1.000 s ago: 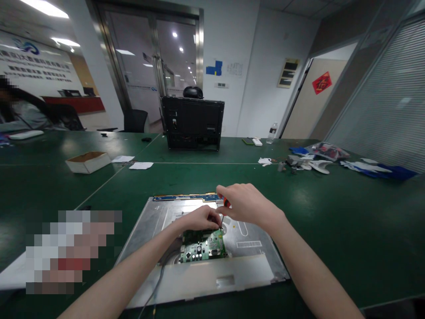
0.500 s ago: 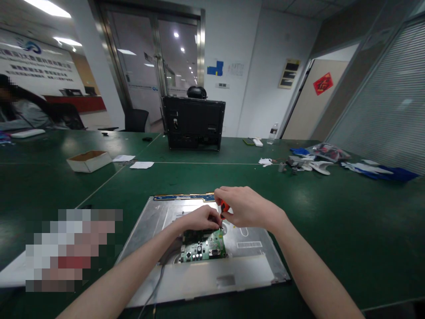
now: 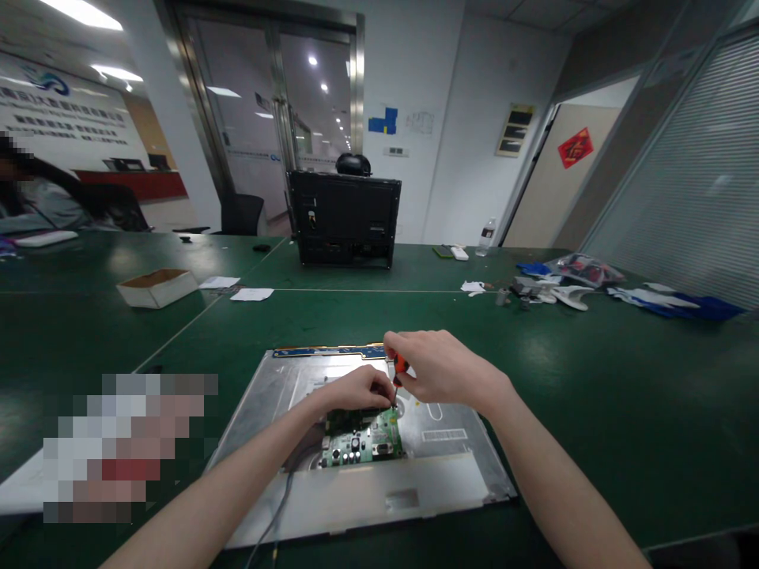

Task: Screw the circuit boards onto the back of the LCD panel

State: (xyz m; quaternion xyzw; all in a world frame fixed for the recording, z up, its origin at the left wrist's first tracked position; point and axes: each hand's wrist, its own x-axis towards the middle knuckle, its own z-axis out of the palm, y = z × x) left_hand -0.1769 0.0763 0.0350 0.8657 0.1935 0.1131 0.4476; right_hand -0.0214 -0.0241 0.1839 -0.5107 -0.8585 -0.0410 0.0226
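Viewing from the head camera: right hand (image 3: 442, 370) is clamped on an orange-handled screwdriver (image 3: 400, 365), tip down at the far corner of the green circuit board (image 3: 364, 444). Left hand (image 3: 359, 390) has fingers pinched together beside that tip. Board sits seated in the grey metal panel (image 3: 356, 442) on the worktop (image 3: 593, 379); fastening judged unfinished.

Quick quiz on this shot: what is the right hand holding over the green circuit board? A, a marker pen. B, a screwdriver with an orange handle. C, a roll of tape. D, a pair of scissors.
B: the right hand grips a screwdriver with an orange handle, its tip down at the circuit board, beside the left hand.
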